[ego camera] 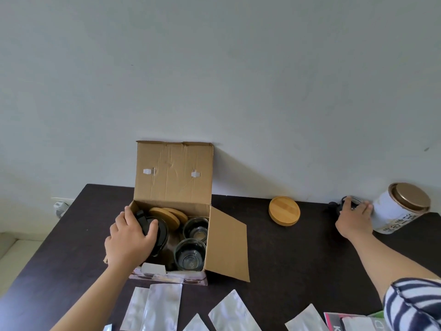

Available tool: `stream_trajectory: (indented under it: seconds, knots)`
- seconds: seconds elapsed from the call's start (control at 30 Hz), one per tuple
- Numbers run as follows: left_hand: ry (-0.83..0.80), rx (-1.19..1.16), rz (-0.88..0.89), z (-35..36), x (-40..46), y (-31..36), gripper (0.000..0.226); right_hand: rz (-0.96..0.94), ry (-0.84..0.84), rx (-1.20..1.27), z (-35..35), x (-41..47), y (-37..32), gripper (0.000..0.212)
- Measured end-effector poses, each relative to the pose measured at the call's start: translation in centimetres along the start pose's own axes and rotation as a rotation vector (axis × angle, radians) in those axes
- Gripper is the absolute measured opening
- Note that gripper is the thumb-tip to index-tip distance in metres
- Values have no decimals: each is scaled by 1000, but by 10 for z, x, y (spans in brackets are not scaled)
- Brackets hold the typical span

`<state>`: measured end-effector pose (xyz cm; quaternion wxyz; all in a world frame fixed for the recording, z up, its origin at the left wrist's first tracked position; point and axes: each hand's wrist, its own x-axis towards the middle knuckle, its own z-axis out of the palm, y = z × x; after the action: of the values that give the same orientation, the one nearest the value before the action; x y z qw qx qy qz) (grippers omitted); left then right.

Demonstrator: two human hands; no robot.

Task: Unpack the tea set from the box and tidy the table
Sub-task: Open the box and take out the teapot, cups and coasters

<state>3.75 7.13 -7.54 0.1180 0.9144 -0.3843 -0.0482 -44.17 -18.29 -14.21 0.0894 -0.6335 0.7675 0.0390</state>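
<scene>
An open cardboard box (174, 177) stands on the dark table (286, 254) against the wall. Inside it are a glass teapot with a black lid (160, 231), bamboo coasters (174, 215) and two glass cups (195, 229). My left hand (130, 237) reaches into the box and grips the teapot's black lid and handle. My right hand (354, 217) is far to the right, fingers curled round a small glass vessel with black parts (336, 206) standing on the table by the wall.
A stack of bamboo coasters (284, 211) lies between the box and my right hand. A white tea tin with a gold lid (401, 209) leans just right of that hand. Silver foil pouches (162, 309) and leaflets (353, 322) line the near edge.
</scene>
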Motion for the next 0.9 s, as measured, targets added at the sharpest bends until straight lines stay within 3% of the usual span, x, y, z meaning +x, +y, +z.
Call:
stream_trajectory:
  seconds: [0.13,0.27,0.33,0.47,0.53,0.6,0.67,0.77,0.9]
  knots:
    - [1,-4,1,-1,0,1,82,-15,63,-133,-5,-6,-12,73]
    - [-4,-16,4,-2,0,0,82,-192,118,-250,-12,-44,-60,86]
    - [-2,-22,10,-3,-1,0,81,-318,155,-188,-16,-77,-93,84]
    - [-5,-34,15,-3,-1,0,81,-686,242,259,-17,-157,-160,46]
    - [-8,-36,15,-3,-2,0,81,-811,180,507,-22,-198,-192,39]
    - [-8,-36,17,-4,-2,0,82,-925,99,573,-32,-228,-216,39]
    - [-5,-39,21,-5,-3,0,82,-1016,-29,426,-38,-246,-235,45]
    - [-3,-38,28,-5,-3,-1,82,-963,-364,42,-45,-255,-256,60]
    - [-2,-46,31,-4,-3,-1,82,-910,-412,-112,-41,-259,-270,66]
